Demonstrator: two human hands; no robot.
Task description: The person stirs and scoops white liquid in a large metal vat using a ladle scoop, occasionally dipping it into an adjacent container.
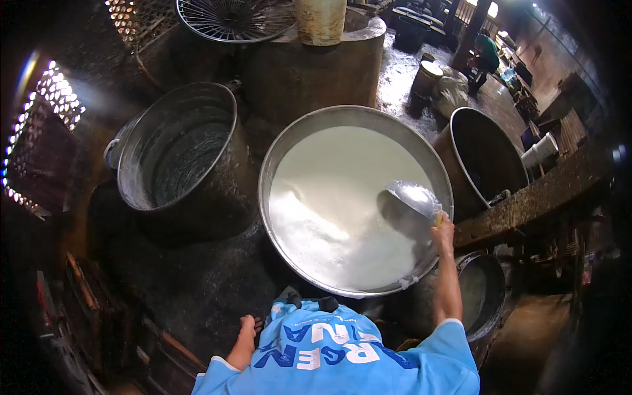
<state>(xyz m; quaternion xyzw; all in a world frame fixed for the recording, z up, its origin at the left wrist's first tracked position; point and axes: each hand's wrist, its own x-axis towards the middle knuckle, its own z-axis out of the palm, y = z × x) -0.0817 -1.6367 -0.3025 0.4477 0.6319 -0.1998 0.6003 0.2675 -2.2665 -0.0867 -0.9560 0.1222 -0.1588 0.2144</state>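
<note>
A wide round metal vat (264, 197) in front of me holds milky white liquid (342, 184). Over its right side, my right hand (444, 236) is closed around the short yellowish handle of a metal scoop (415, 197). The scoop's rounded bowl is wet and shiny and tilts above the liquid, casting a dark shadow or reflection there. My left hand (250, 324) hangs low beside my body, left of the vat, holding nothing that I can see. Its fingers are loosely bent and slightly apart.
To the left stands a deep metal pot (230, 148), tilted in view. At the right are another large pot (454, 141), a wooden beam (546, 197) and a lower vessel (500, 289). A bucket (320, 23) tops the stove-like block (309, 76). A person (486, 54) is far back right.
</note>
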